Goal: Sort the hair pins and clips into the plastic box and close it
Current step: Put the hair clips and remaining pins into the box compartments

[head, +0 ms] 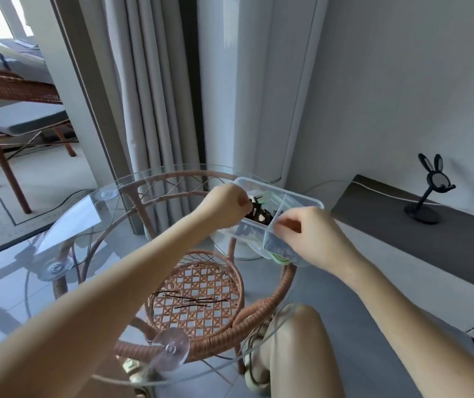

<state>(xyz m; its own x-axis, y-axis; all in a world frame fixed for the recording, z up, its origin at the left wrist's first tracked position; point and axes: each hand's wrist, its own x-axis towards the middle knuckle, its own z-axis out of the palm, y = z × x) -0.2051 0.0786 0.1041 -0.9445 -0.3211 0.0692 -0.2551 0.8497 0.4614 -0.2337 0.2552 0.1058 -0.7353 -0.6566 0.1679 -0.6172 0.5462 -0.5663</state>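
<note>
Now both hands work at the box (301,198): left hand (227,203) pinched on a clip (254,203), right hand (306,234) pinching the divider; pins (198,301) lie crosswise on the table (66,225).

Round glass tabletop (66,225) on a wicker frame (172,179), with clear suction pads between glass and frame. Lying directly on the glass: a clear plastic box (296,196) at the far right edge, with dark clips (260,215) inside, and several black hair pins (195,300) loosely crossed near the middle.
</note>
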